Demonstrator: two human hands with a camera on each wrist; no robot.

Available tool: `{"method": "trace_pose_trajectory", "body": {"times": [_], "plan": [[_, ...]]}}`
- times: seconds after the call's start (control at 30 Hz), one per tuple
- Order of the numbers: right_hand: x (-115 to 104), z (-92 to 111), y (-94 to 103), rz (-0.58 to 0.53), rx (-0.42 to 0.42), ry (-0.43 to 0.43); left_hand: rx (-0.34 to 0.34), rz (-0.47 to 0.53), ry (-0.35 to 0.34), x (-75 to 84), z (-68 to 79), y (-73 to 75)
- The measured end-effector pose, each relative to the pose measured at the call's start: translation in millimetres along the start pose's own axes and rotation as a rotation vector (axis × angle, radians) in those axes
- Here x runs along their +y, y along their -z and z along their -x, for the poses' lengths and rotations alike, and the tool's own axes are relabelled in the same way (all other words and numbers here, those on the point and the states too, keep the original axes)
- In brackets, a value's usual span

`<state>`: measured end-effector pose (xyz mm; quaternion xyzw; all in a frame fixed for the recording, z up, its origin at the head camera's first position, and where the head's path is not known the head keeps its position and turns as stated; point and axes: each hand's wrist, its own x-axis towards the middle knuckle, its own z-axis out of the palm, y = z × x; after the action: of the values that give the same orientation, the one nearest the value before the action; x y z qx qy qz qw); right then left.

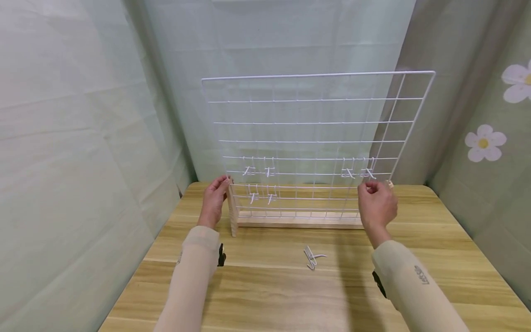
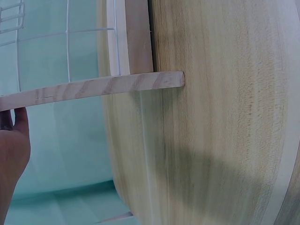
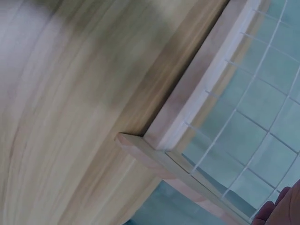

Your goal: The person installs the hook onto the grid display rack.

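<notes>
A white wire grid rack (image 1: pixel 315 141) stands upright on wooden feet. At its left side, my left hand (image 1: pixel 214 198) grips the upper end of the wooden side post (image 1: pixel 233 216), with fingertips against it in the left wrist view. My right hand (image 1: pixel 378 205) is at the rack's right side, fingers curled by the wires and mostly covering the post there. What lies between those fingers is hidden. White hooks hang on the grid: a pair at upper left (image 1: pixel 268 171), a pair at lower left (image 1: pixel 271 197) and a pair (image 1: pixel 350 173) just above my right hand.
A loose white hook (image 1: pixel 311 258) lies on the wooden table (image 1: pixel 269 295) in front of the rack. A wooden crossbar (image 1: pixel 298 222) joins the rack's feet. Pale curtains (image 1: pixel 83 138) close in the table at the back and both sides.
</notes>
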<state>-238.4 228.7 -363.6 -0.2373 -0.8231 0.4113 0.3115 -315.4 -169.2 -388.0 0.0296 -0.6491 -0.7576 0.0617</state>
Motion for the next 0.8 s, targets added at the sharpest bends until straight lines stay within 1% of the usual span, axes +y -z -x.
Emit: {"method": "trace_pose_trajectory", "body": {"times": [0.13, 0.33, 0.53, 0.8], "plan": [[5.5, 2.9, -2.8, 0.001, 0.006, -0.008, -0.003, -0.005, -0.012, -2.1, -1.7, 0.4], [14.0, 7.4, -7.1, -0.007, 0.013, 0.012, 0.004, 0.002, -0.003, -1.9, -2.6, 1.1], [21.9, 14.0, -9.9, -0.012, -0.004, -0.003, 0.001, -0.021, -0.007, -0.1, -2.0, 0.8], [24.8, 19.7, -12.4, -0.015, -0.045, -0.025, 0.008, -0.035, -0.002, 0.3, -2.4, -0.1]]}}
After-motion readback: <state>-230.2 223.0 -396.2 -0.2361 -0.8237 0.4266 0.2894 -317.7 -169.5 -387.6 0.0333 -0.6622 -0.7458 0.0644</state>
